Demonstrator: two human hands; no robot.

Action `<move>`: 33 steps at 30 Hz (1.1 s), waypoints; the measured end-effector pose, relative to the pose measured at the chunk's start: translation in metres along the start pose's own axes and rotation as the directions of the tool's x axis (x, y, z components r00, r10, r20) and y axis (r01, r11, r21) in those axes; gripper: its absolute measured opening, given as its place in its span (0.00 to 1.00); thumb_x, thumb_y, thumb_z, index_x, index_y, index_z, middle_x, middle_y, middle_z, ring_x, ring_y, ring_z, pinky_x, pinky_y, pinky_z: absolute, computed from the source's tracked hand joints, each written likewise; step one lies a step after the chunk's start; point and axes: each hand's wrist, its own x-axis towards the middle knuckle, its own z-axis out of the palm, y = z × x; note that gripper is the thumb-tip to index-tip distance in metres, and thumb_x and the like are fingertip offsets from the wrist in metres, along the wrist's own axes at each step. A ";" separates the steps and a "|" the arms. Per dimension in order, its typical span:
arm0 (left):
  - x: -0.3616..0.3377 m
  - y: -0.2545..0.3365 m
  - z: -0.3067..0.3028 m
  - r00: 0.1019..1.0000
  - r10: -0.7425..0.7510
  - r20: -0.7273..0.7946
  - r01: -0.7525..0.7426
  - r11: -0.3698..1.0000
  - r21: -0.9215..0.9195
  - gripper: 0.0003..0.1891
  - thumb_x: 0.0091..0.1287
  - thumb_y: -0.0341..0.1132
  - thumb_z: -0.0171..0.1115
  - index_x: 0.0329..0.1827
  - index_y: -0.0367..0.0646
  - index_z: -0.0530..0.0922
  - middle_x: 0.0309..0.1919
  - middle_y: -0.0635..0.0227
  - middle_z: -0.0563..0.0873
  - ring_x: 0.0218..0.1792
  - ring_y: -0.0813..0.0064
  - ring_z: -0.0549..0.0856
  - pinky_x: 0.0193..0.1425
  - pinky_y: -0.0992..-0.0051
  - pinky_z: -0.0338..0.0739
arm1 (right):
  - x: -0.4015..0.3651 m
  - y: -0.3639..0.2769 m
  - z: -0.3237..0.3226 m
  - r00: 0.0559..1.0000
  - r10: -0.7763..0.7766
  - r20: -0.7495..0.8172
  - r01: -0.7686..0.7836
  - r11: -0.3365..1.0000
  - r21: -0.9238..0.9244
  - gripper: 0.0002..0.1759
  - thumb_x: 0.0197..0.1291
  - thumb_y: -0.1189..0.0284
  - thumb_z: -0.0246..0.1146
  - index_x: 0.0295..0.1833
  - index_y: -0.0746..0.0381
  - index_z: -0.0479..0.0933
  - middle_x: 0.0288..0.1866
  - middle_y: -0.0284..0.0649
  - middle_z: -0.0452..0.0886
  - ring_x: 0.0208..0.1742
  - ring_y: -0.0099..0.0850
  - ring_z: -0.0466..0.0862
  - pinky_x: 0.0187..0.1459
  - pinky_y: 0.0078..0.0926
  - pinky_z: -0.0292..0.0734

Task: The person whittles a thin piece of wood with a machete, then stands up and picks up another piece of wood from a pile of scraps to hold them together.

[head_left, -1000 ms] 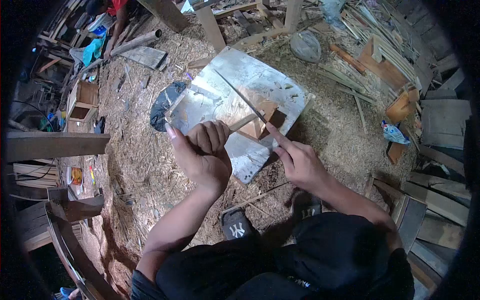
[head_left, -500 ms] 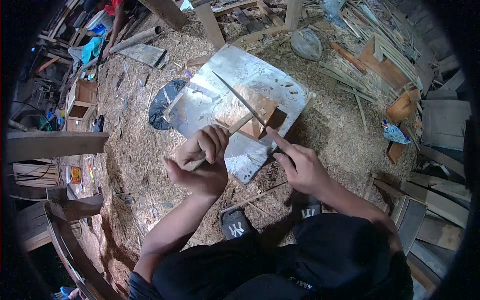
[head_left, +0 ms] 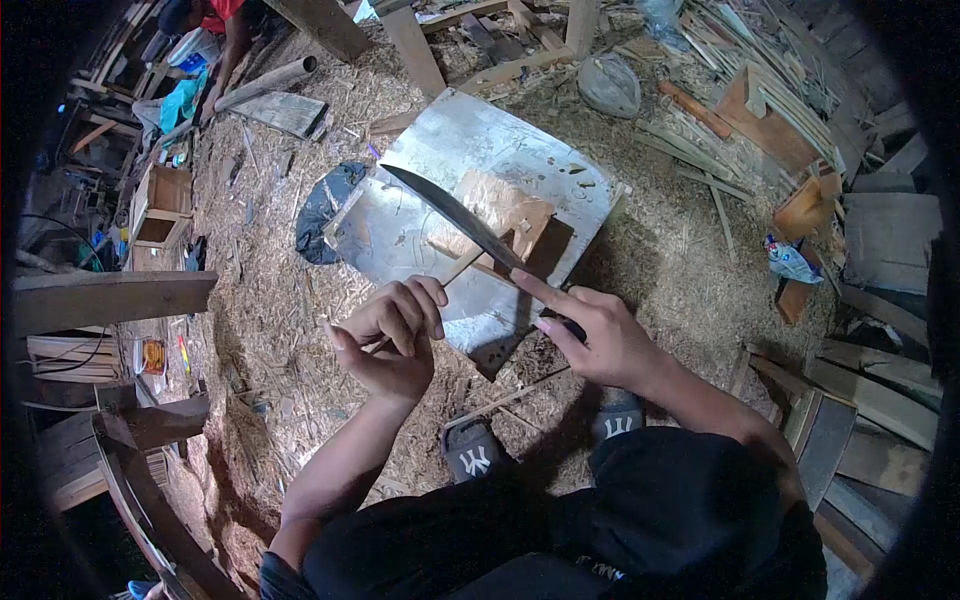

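Note:
My right hand (head_left: 598,338) grips a large knife (head_left: 445,210), its index finger stretched along the base of the dark blade. The blade slants up and left, over the near side of a wooden block (head_left: 492,203). Pinched in my left hand (head_left: 388,332) is a thin wooden stick (head_left: 461,266), whose far end reaches to the blade's lower edge. Below both hands, the block rests on a pale, scuffed board (head_left: 455,125) that stands low over the floor.
Wood shavings cover the floor (head_left: 265,330). A black plastic bag (head_left: 328,210) lies left of the board. Timber strips (head_left: 745,90) pile up at the back right, near a clear plastic bag (head_left: 609,86). Another person's arm (head_left: 236,50) shows at the upper left. My sandals (head_left: 470,452) are just below the board.
The knife has turned from nearly edge-on to show its broad side, and its tip has shifted left. My left hand has moved slightly down and left with the stick.

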 end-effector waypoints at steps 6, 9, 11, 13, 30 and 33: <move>-0.009 0.003 -0.014 0.972 -0.165 -0.169 0.168 0.986 -0.001 0.40 0.83 0.61 0.24 0.16 0.43 0.65 0.22 0.61 0.74 0.35 0.57 0.82 0.61 0.52 0.74 | 0.001 0.006 0.006 0.995 -0.052 -0.080 0.054 0.998 0.030 0.35 0.69 0.76 0.62 0.80 0.48 0.67 0.24 0.46 0.74 0.26 0.38 0.75 0.37 0.38 0.76; -0.021 0.000 -0.038 0.965 -0.200 -0.173 0.215 0.973 0.078 0.39 0.82 0.62 0.26 0.25 0.39 0.73 0.42 0.53 0.81 0.54 0.50 0.82 0.68 0.46 0.72 | 0.004 0.005 0.003 0.999 -0.013 -0.037 0.012 1.000 -0.025 0.34 0.69 0.75 0.62 0.80 0.47 0.67 0.24 0.47 0.74 0.25 0.39 0.74 0.36 0.39 0.76; -0.028 0.003 -0.047 0.904 -0.316 -0.288 0.351 0.933 0.081 0.39 0.80 0.64 0.30 0.34 0.37 0.78 0.52 0.51 0.81 0.55 0.51 0.82 0.67 0.46 0.74 | 0.005 0.005 0.001 0.999 -0.022 -0.043 0.020 0.999 -0.050 0.34 0.70 0.74 0.62 0.80 0.47 0.67 0.23 0.47 0.73 0.25 0.40 0.74 0.36 0.40 0.77; -0.035 0.010 -0.078 0.918 -0.347 -0.193 0.358 0.933 0.025 0.40 0.78 0.66 0.35 0.47 0.34 0.82 0.58 0.50 0.78 0.53 0.53 0.84 0.62 0.51 0.79 | 0.005 0.004 -0.002 0.998 -0.032 -0.050 0.028 0.997 -0.071 0.33 0.71 0.73 0.62 0.80 0.47 0.67 0.23 0.47 0.73 0.25 0.41 0.74 0.36 0.40 0.77; -0.031 0.047 -0.059 0.339 -0.941 -0.027 0.861 0.298 0.412 0.19 0.83 0.43 0.51 0.40 0.37 0.80 0.19 0.73 0.75 0.19 0.82 0.72 0.24 0.78 0.66 | 0.008 0.005 -0.010 0.971 0.239 -0.017 -0.240 0.965 -0.107 0.24 0.70 0.58 0.66 0.55 0.70 0.77 0.35 0.57 0.86 0.39 0.55 0.88 0.45 0.49 0.82; -0.038 0.040 -0.052 0.344 -0.939 0.027 0.891 0.335 0.305 0.18 0.85 0.44 0.48 0.42 0.41 0.78 0.18 0.77 0.70 0.17 0.84 0.67 0.22 0.79 0.60 | 0.006 0.002 -0.008 0.975 0.220 -0.045 -0.224 0.967 -0.125 0.22 0.71 0.61 0.64 0.59 0.68 0.76 0.37 0.58 0.86 0.40 0.56 0.88 0.44 0.49 0.82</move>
